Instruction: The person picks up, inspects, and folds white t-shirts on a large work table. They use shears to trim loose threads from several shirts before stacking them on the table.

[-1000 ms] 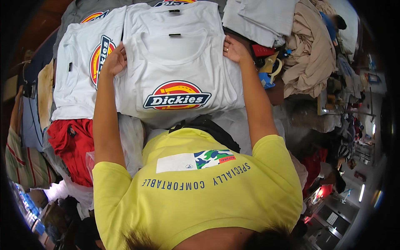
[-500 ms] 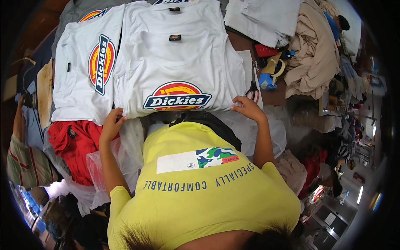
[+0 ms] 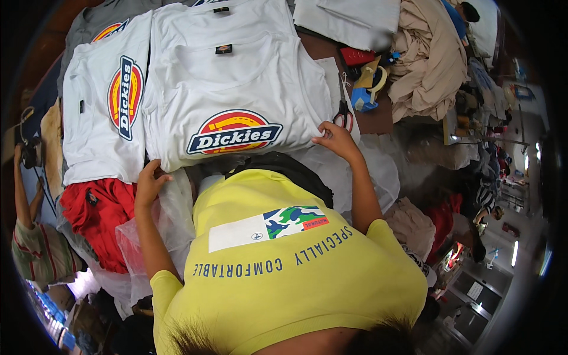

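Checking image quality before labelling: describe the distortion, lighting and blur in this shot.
Head view: fisheye bends the edges, with black corners; even light on the white shirt, no glare; left hand and right hand sharp at its hem; the room at right is smeared.

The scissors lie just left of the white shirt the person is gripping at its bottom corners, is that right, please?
Not quite: in the head view the scissors lie just right of the white shirt, beside the right hand. Both hands, left hand included, do grip its bottom corners.

Both hands on the bottom hem of a white tee

left hand [image 3: 149, 184] and right hand [image 3: 335, 139] pinch the white t-shirt [image 3: 236, 89]; scissors [image 3: 344, 116] just beside.
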A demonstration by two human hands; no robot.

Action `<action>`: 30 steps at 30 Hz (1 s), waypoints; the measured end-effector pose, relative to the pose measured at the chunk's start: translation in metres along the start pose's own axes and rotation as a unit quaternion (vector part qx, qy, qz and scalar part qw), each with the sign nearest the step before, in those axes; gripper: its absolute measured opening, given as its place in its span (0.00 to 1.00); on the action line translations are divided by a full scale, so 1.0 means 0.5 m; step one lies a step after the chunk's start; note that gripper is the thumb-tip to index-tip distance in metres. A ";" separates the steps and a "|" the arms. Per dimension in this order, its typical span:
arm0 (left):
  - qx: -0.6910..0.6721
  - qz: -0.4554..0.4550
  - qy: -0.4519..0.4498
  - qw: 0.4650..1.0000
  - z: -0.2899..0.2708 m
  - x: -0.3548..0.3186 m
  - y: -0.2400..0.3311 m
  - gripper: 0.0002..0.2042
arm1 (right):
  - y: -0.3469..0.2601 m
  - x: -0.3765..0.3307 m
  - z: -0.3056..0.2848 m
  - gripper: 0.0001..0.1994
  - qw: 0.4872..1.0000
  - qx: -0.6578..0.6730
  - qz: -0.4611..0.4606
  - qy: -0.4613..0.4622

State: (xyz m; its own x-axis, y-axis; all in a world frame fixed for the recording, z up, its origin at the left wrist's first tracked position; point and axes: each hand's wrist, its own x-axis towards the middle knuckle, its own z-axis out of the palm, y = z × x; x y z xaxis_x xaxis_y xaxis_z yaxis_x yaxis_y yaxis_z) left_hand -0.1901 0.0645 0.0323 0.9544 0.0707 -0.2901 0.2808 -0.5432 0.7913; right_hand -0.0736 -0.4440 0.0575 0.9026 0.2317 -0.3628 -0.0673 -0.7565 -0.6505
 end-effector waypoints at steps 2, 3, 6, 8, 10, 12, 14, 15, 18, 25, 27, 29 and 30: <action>0.009 -0.008 -0.015 1.000 -0.001 0.003 -0.002 0.17 | 0.007 -0.001 0.002 0.18 1.000 0.001 -0.002 0.009; 0.032 0.000 -0.015 0.999 -0.005 0.005 0.011 0.17 | 0.012 0.000 0.003 0.18 1.000 -0.006 -0.002 0.011; 0.061 -0.025 0.026 0.997 -0.013 0.003 0.014 0.14 | 0.022 -0.004 0.000 0.13 0.993 0.090 0.070 0.000; 0.079 -0.054 0.048 0.994 -0.022 0.001 0.025 0.12 | 0.030 -0.014 -0.012 0.10 0.974 0.188 0.124 -0.005; 0.109 -0.083 0.056 0.989 -0.041 -0.013 0.061 0.11 | 0.037 -0.030 -0.031 0.07 0.947 0.278 0.158 -0.009; 0.058 -0.094 0.066 0.992 -0.044 -0.027 0.040 0.12 | 0.062 -0.040 -0.040 0.05 0.933 0.316 0.171 -0.011; 0.053 -0.099 0.080 0.990 -0.042 -0.039 0.034 0.14 | 0.081 -0.048 -0.044 0.05 0.920 0.345 0.188 -0.015; 0.075 -0.099 0.090 0.988 -0.037 -0.044 0.037 0.15 | 0.087 -0.052 -0.046 0.05 0.913 0.355 0.198 -0.017; 0.139 -0.126 0.098 0.977 -0.024 -0.052 0.048 0.15 | 0.082 -0.059 -0.042 0.05 0.911 0.345 0.223 -0.028; 0.365 -0.009 0.244 0.898 0.042 -0.021 0.098 0.07 | -0.013 -0.036 -0.007 0.06 0.970 -0.160 0.057 0.174; 0.330 0.085 0.271 0.900 0.072 0.010 0.127 0.11 | -0.042 -0.007 0.016 0.08 0.971 -0.114 -0.107 0.181; 0.259 0.181 0.218 0.923 0.134 0.052 0.153 0.17 | -0.083 0.037 0.057 0.13 0.954 -0.086 -0.257 0.129; 0.247 0.224 0.176 0.926 0.175 0.073 0.171 0.21 | -0.109 0.061 0.086 0.17 0.940 -0.082 -0.323 0.075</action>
State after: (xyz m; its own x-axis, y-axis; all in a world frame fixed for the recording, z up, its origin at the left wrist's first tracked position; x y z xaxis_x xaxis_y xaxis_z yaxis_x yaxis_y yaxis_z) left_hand -0.1404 -0.0524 0.0421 0.9620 -0.0332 0.2709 -0.1497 -0.8940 0.4222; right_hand -0.0607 -0.3695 0.0533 0.7827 0.5961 0.1791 0.5715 -0.5742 -0.5862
